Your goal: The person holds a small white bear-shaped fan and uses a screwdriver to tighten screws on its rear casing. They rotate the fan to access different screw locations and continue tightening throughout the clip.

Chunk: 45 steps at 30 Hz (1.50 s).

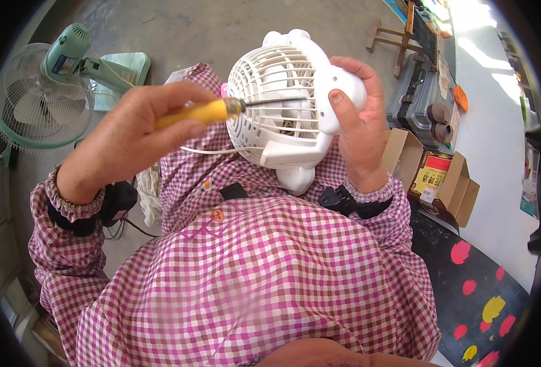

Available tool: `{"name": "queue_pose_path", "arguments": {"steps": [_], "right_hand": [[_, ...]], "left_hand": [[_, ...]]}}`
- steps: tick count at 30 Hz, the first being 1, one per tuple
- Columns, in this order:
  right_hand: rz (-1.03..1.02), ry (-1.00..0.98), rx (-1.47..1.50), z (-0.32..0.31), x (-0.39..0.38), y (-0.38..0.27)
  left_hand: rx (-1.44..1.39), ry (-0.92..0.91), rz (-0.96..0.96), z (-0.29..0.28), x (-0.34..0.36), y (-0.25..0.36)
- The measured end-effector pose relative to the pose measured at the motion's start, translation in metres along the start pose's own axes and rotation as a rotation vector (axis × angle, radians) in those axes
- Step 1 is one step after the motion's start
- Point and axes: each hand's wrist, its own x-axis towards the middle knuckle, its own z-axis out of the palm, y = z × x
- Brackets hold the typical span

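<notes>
A small white fan (pixel 287 147) with a round slotted cage rests above my lap, tipped on its side. My right hand (pixel 366 131) grips the solid white rounded part at the cage's right edge, thumb in front and fingers behind. In my left hand (pixel 133 131) is a screwdriver (pixel 204 112), its yellow handle wrapped by my fingers. The thin dark shaft points right across the front of the cage toward that white part; whether its tip touches cannot be made out. A white cord (pixel 221 150) leads left from the fan. Parts inside the cage show only between the slats.
At the left stands a larger green fan (pixel 65 58) with a wire guard. To the right are an opened cardboard box (pixel 460 199), a grey hard case (pixel 412 92) and a wooden stand (pixel 394 38). A black surface with coloured spots (pixel 435 244) lies at lower right.
</notes>
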Motion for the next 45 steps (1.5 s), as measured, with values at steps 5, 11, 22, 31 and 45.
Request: {"name": "queue_pose_path", "arguments": {"steps": [5,11,22,31,45], "right_hand": [[-0.018,0.004,-0.005,-0.001,-0.001,-0.001],[-0.033,0.02,0.006,0.001,-0.001,0.008],[0.059,0.182,0.003,0.031,-0.015,-0.011],[-0.017,0.382,0.228,-0.024,-0.041,-0.025],[0.06,0.27,0.488,-0.002,-0.034,-0.066]], "left_hand": [[-0.107,0.036,0.001,-0.002,-0.012,-0.01],[-0.188,-0.007,0.008,0.018,-0.016,-0.019],[-0.94,0.288,0.016,0.009,-0.078,-0.036],[-1.146,0.479,0.073,0.011,-0.102,-0.043],[-0.885,0.451,-0.058,-0.014,-0.138,-0.054]]}}
